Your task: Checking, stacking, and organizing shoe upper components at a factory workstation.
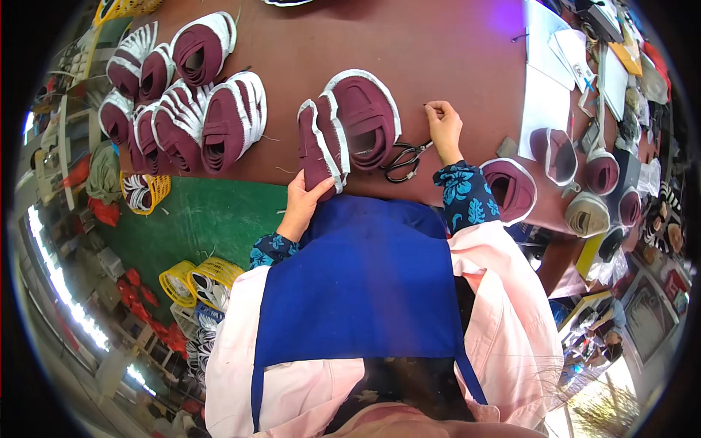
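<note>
Blue apron cloth (358, 285) lies nearest, just on the near side of the left-hand grip, with a pale pink garment (507, 321) flanking it on both sides. Largest of all, a brown-red table (467, 44) spreads beyond and between the two hands. Next in size, a green surface (197, 219) stretches to the left of the grip, with yellow baskets (179, 283) standing on it, lower than the hand. Rows of maroon shoe uppers (232, 120) with white edges sit on the table well to the left of the grip. White papers (544, 109) lie well to its right, past the other hand. One single upper (509, 191) rests beside the right sleeve.

Just beyond and to the right of the grip, a wider upper (358, 102) shows its opening; a narrower one stands side-on between it and the held upper (312, 157). The left hand (299, 203) is closed on the near end of that held upper, thumb on top. The right hand (444, 131), to the right of the grip, is bent with its fingertips drawn together over the table; whether they pinch anything cannot be told. Smallest, dark-handled scissors (405, 162) lie between the hands, just beside the right wrist.
</note>
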Tool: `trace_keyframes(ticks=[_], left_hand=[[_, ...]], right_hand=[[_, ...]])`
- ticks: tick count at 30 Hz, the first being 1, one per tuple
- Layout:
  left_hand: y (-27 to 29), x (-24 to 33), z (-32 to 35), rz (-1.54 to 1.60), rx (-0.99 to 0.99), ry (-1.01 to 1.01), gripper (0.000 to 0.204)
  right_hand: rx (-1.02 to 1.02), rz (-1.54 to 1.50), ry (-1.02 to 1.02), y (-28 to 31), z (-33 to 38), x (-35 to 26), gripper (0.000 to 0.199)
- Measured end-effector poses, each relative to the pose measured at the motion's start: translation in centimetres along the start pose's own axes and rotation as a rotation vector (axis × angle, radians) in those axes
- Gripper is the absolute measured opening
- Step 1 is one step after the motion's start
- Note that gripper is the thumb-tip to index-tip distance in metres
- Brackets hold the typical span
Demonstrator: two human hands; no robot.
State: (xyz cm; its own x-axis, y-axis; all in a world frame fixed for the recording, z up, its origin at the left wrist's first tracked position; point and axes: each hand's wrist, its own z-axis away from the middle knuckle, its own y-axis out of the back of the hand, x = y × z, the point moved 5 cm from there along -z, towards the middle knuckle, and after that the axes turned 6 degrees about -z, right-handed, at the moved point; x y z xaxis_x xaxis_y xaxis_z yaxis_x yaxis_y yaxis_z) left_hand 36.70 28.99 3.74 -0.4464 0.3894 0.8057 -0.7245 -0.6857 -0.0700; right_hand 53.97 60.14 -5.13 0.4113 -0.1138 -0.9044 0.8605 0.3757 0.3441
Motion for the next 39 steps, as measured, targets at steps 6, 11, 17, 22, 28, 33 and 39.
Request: trace_keyframes(ticks=[6,11,17,22,28,33,39], left_hand=[[-0.3,0.3,-0.2,-0.098,-0.01,-0.028,0.038],[-1.0,0.4,-0.6,-0.086,-0.018,-0.019,0.038],[-0.5,1.1,-0.1,-0.06,0.025,-0.047,0.039],[-0.5,0.7,-0.9,-0.038,0.018,-0.092,0.038],[-0.9,0.8,-1.1,-0.019,0.019,-0.078,0.037],[-0.9,0.7,-0.7,-0.051,0.018,-0.049,0.038],[-1.1,1.2,-0.8,-0.042,0.031,-0.059,0.037]], right_hand=[[-0.073,0.504,0.271,4.1,-0.2,-0.9,0.007],[-0.067,1.093,0.68,3.8,0.3,0.9,0.008],[-0.311,1.124,0.642,4.6,0.6,0.6,0.01],[0.069,0.64,0.392,10.2,1.4,0.4,0.011],[-0.03,0.55,0.561,5.7,6.4,-1.5,0.011],[-0.518,0.707,0.196,-1.2,11.7,0.2,0.042],[-0.312,0.924,0.189,1.9,9.3,1.6,0.046]])
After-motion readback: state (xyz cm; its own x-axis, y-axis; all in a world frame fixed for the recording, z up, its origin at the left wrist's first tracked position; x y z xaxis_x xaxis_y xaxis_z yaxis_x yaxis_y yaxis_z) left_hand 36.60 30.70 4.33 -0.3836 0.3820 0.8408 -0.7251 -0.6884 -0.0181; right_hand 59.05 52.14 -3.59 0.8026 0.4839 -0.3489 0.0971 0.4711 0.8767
